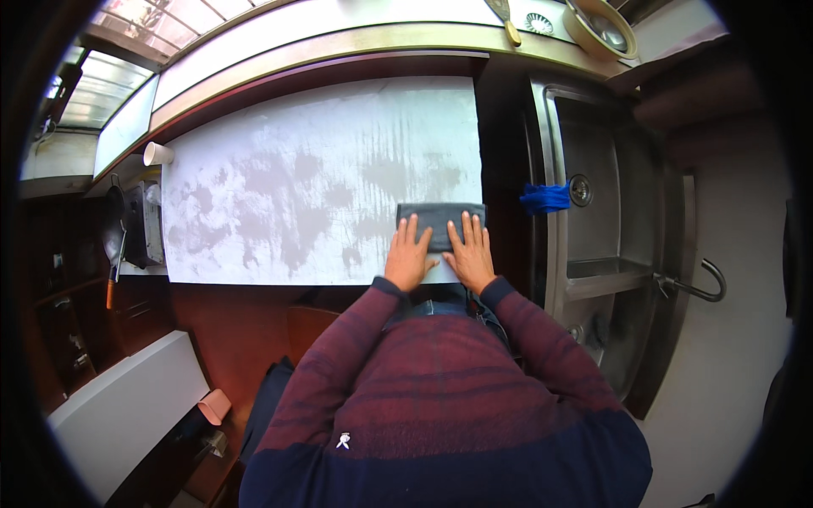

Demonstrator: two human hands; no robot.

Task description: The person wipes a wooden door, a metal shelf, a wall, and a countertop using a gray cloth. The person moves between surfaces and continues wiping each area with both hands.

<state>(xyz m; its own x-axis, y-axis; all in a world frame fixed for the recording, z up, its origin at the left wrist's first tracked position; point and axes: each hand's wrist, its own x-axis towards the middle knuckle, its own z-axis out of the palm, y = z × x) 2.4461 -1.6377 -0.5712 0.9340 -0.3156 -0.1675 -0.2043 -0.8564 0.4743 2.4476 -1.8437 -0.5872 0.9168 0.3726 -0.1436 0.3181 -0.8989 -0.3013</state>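
Observation:
A folded dark grey cloth (439,219) lies flat on the right front part of a white board or tabletop (254,140). Spread on the cloth's left part is my left hand (409,253), palm down, with the thumb pointing inward. My right hand (470,251) rests palm down on its right part, fingers pointing away from me. Neither hand grips the cloth; the fingers lie apart on top of it. Grey blotches and streaks mark the white surface around and beyond the cloth. The undersides of both hands are hidden.
A blue cloth (545,198) hangs over the near rim of a steel sink (591,146) at the right, by a curved faucet (711,286). A white cup (157,153) is at the board's left corner. A basin (600,32) and a wooden-handled scraper (511,32) sit on the back ledge.

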